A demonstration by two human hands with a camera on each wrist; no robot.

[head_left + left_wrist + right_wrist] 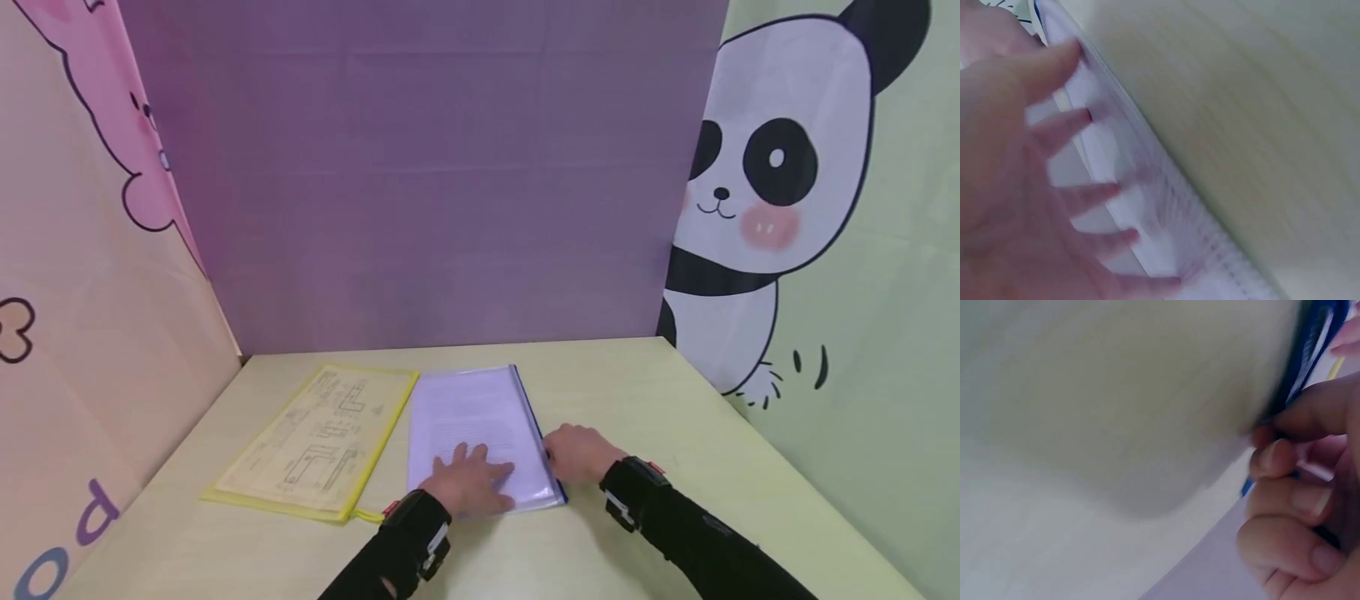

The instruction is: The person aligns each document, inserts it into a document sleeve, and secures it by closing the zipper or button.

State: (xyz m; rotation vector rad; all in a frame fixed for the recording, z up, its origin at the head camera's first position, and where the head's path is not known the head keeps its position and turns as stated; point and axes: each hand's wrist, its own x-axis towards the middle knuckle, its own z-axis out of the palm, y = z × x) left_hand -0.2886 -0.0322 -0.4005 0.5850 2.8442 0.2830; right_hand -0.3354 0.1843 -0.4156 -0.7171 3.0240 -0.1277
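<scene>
A clear document pouch (468,408) with a dark blue edge lies flat on the table, with printed white paper inside. My left hand (468,483) rests on its near part, fingers straight and spread. In the left wrist view that hand (1041,181) lies over the pouch's ribbed near margin (1191,212). My right hand (583,454) is at the pouch's right side. Seen from the right wrist, its thumb and curled fingers (1291,494) pinch the blue edge (1304,356), which looks like a zipper. The exact bit between the fingertips is hidden.
To the left lies a yellow-edged document pouch (318,442) holding a sheet of line drawings, with a yellow strap (367,516) at its near right corner. The pale wooden table (630,392) meets a purple backdrop (450,192) at the back and printed cloth walls at both sides.
</scene>
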